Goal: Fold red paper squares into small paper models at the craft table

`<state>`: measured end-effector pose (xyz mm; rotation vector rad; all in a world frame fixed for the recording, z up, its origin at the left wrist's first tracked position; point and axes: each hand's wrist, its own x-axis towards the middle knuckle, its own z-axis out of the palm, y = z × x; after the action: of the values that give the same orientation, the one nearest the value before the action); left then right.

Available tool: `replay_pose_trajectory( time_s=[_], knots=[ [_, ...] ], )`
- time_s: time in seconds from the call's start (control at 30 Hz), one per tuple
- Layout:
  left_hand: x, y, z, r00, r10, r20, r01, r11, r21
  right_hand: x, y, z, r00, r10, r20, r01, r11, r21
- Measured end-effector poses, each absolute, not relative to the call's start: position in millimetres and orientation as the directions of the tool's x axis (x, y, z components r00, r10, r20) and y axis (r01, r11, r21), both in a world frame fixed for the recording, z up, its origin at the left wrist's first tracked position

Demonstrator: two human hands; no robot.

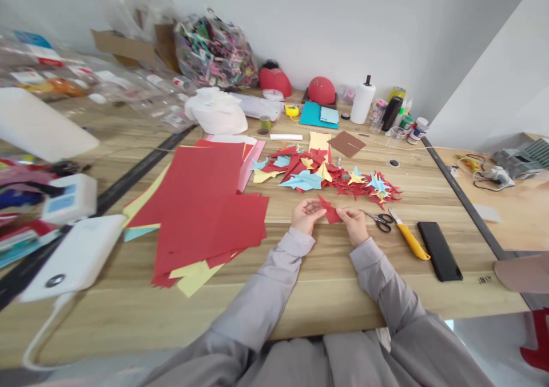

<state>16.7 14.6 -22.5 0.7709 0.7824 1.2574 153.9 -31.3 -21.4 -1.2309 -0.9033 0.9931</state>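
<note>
I watch the left hand (pixel 307 214) and right hand (pixel 353 224) pinch a small, seemingly half-folded red paper piece (pixel 330 211) in their fingers over the worktop (pixel 326 295). Beyond, a heap of folded multicoloured paper shapes (pixel 325 174) looks done; large red paper sheets (pixel 197 204) lie unfolded.

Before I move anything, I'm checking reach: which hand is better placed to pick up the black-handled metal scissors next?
Probably the right hand: the black-handled scissors lie just beside it. The left hand is farther off, beyond the small folded red paper that both hands hold.
</note>
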Motion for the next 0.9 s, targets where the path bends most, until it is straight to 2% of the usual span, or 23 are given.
replay_pose_trajectory(
  time_s=[0.2,0.53,0.9],
  knots=[
    [22,11,-24,0.191,0.98,-0.059,-0.415,0.135,0.9,154,-30,-25,0.368,0.93,0.014,-0.131,0.066,-0.989],
    [26,4,-20,0.297,0.953,-0.065,-0.352,0.173,0.92,153,-30,-23,0.42,0.907,-0.009,-0.192,0.08,-0.978],
    [16,12,-21,0.239,0.969,-0.054,-0.406,0.15,0.901,156,-32,-16,0.292,0.956,-0.025,-0.22,0.042,-0.975]
  ],
)
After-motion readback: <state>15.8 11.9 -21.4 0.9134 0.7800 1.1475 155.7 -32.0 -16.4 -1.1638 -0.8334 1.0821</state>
